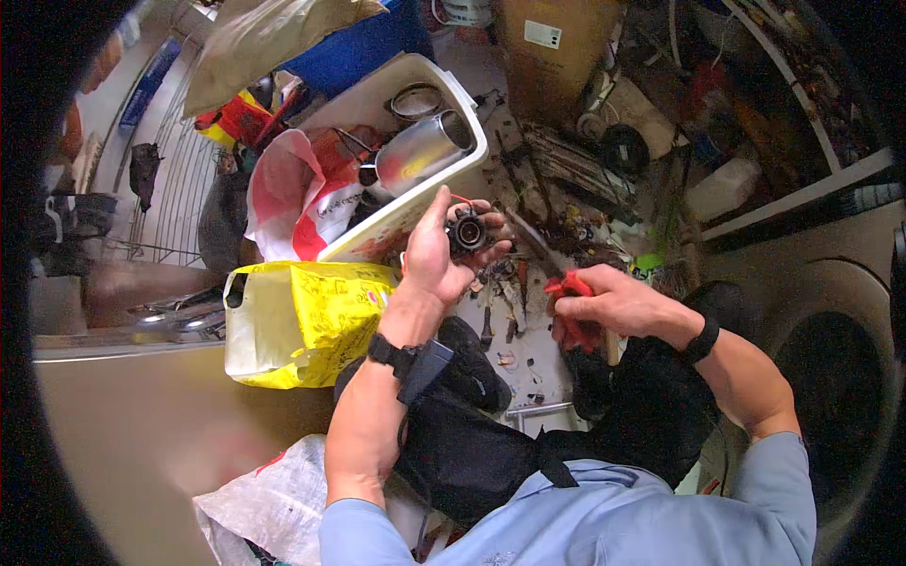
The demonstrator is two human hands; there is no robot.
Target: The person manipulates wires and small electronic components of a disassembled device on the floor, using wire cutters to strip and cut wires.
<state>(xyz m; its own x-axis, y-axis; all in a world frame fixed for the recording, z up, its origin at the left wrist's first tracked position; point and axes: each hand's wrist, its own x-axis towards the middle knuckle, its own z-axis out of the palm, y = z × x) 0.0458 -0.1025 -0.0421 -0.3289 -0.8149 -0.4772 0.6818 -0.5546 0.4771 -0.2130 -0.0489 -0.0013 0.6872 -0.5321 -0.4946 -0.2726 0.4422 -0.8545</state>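
My left hand (433,253) is turned palm up, with its fingers curled around a small dark round part (466,233). A ring with a hollow centre faces up on that part, and a thin red wire shows at its top edge. Closed around the red grip of a red-handled tool (569,285), my right hand (615,300) is just right of the left one. The tool's long dark metal end slants up and left towards the left fingertips. Whether it touches the round part I cannot tell, and its exact kind is unclear.
A white bin (481,141) beyond my left hand holds a metal cylinder (425,151) and a red-and-white bag (302,203). Left of my wrist stands a yellow-wrapped container (316,321). Loose scraps litter the floor, a cardboard box (557,71) stands behind, and a front-loading machine (802,283) is at right.
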